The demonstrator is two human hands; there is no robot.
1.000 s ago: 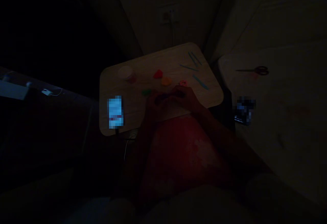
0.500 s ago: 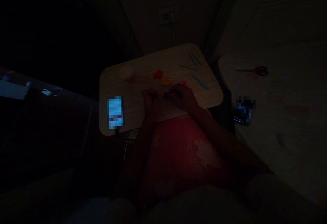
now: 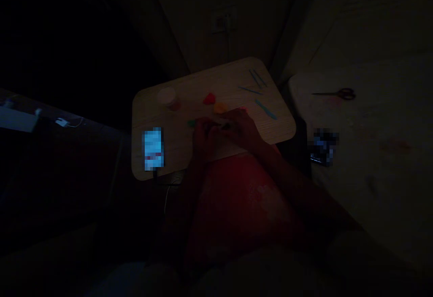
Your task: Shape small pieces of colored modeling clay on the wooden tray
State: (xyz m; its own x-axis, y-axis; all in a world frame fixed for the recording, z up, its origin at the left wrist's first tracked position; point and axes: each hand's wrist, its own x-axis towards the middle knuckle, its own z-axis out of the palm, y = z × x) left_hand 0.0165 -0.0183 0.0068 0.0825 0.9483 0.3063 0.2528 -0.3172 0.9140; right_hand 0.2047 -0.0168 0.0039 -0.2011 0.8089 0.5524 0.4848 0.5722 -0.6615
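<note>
The picture is very dark. My left hand (image 3: pixel 205 135) and my right hand (image 3: pixel 238 127) are close together over the near part of a small wooden table (image 3: pixel 176 152). Their fingers curl toward a small dark piece (image 3: pixel 225 126) between them, whose kind I cannot make out. A green lump (image 3: pixel 191 123) lies just left of my left hand. Beyond the hands are a red lump (image 3: pixel 209 99) and an orange lump (image 3: pixel 219 107), which look like modelling clay. A pink lump (image 3: pixel 243 108) is partly hidden behind my right hand.
Thin blue sticks (image 3: pixel 250 90) and a wider blue tool (image 3: pixel 265 109) lie at the table's right. A pale-lidded tub (image 3: pixel 167 96) stands at the back left. A lit phone (image 3: pixel 153 149) with a cable lies front left. Scissors (image 3: pixel 334 94) and a dark device (image 3: pixel 323 147) rest on the right-hand surface.
My left hand has shifted slightly right, closer to my right hand, so more of the green lump shows. My right hand now covers more of the pink lump.
</note>
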